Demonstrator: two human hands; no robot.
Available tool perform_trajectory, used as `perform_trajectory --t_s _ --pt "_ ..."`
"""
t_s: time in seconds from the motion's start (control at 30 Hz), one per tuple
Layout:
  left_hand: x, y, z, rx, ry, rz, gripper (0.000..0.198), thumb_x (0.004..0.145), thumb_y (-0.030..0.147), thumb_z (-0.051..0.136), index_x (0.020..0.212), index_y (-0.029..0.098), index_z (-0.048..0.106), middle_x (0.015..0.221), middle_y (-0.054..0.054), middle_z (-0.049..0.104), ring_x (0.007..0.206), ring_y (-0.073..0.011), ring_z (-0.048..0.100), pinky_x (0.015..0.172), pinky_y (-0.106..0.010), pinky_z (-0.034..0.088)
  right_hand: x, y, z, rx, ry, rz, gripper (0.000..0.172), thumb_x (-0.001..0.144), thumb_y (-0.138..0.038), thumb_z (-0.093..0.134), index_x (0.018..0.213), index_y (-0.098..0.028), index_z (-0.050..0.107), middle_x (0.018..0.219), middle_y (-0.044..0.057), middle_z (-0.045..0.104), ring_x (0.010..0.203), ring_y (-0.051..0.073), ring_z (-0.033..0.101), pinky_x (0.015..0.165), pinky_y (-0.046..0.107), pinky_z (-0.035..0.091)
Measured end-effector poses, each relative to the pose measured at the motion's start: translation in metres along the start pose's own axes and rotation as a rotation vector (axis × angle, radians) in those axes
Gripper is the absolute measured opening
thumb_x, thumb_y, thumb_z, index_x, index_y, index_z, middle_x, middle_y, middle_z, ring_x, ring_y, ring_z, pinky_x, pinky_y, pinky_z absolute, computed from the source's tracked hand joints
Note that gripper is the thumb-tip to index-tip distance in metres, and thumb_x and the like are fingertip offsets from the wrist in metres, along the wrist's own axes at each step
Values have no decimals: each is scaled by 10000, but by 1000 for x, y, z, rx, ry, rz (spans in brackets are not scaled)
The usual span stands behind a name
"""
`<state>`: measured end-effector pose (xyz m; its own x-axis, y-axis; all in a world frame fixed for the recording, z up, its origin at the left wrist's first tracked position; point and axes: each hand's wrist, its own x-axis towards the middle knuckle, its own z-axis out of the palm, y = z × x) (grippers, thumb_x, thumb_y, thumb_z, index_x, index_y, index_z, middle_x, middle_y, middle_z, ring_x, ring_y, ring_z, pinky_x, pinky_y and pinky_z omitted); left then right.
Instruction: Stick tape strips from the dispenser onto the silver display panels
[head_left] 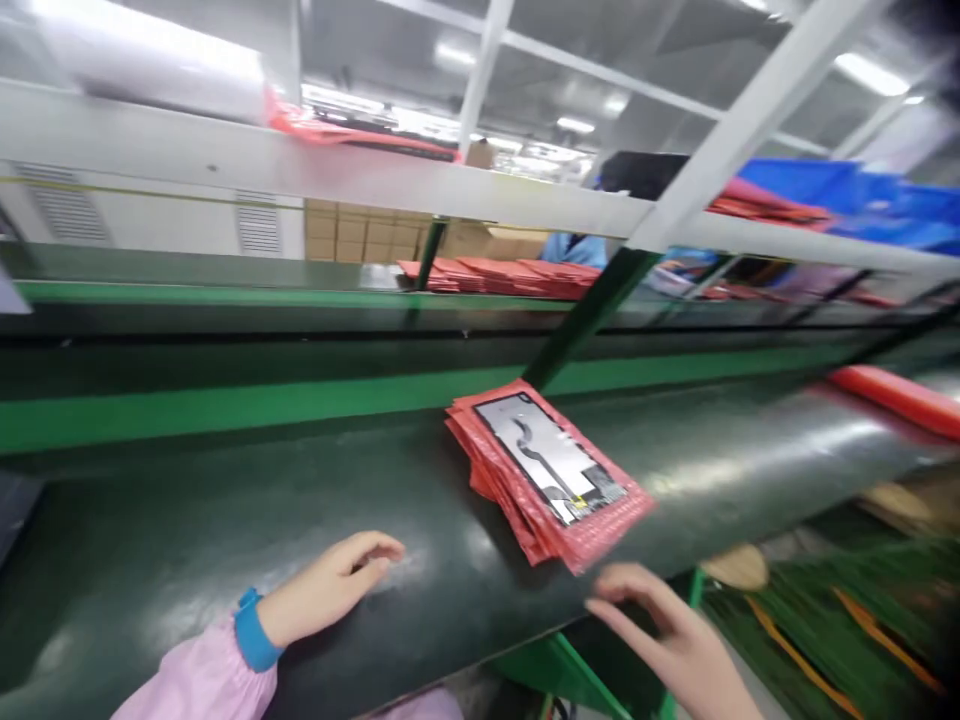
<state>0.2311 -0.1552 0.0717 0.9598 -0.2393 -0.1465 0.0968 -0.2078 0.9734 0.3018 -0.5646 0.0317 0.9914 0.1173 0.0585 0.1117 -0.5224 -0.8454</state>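
Observation:
A stack of red bubble-wrap pouches (551,475) lies on the dark green conveyor belt (225,510); the top pouch holds a flat silver and black part. My left hand (334,585), in a pink sleeve with a blue wrist band, rests on the belt left of the stack, fingers loosely curled and empty. Just below the stack's near corner, my right hand (675,640) hovers at the belt's front edge with fingers stretched out and nothing in it.
A green rail (225,400) runs behind the belt. More red pouches (502,275) lie on the far line, and a red item (896,400) sits at the belt's right. A white frame (375,175) crosses overhead. A person in blue (577,245) works opposite.

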Motion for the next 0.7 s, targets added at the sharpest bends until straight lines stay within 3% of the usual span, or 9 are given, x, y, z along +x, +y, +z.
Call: perform_trajectory --t_s 0.03,0.13,0.23,0.37,0.5,0.6,0.7 --pt "12 9 1 12 -50 21 304 890 361 503 1108 224 664 1138 -61 693 1087 -243 627 988 -353 446 12 -7 -7 -114 80 -150 419 614 -656 773 751 -267 702 854 101 662 826 289 635 792 442 532" --pt "40 26 8 6 -180 54 314 899 387 504 1121 215 646 1153 -66 685 1102 -240 615 984 -345 442 41 -19 -18 -365 89 -401 451 766 -694 625 821 -254 706 908 93 685 860 278 654 808 435 531" --pt "57 28 15 -54 -279 58 354 904 450 515 1120 199 639 1127 -69 684 1074 -219 612 977 -333 434 48 -19 -23 -503 76 -522 416 904 -614 508 900 -242 694 943 96 691 897 271 654 801 427 534" --pt "76 23 34 -222 -320 -17 392 854 498 596 1079 180 647 1087 -79 688 1026 -201 614 934 -332 437 50 -12 -31 -718 59 -663 360 978 -503 441 975 -240 688 987 96 696 901 267 659 740 406 518" --pt "106 25 74 -470 -326 -198 419 725 484 751 972 155 671 1026 -106 710 914 -201 653 866 -337 459 56 -14 -27 -780 80 -731 389 1025 -388 346 948 -228 693 957 91 710 875 253 672 708 392 509" --pt "137 29 109 -563 -253 -250 420 738 521 727 916 150 646 974 -112 710 851 -191 667 831 -330 484 56 -23 -12 -669 105 -708 384 1020 -382 354 938 -220 692 951 104 708 859 248 670 742 399 526" --pt "169 31 137 -626 -149 -224 452 799 575 634 942 147 613 954 -109 697 843 -186 671 807 -315 510 63 -35 -7 -490 -61 -655 306 993 -394 427 958 -240 690 984 87 711 930 251 659 835 412 521"
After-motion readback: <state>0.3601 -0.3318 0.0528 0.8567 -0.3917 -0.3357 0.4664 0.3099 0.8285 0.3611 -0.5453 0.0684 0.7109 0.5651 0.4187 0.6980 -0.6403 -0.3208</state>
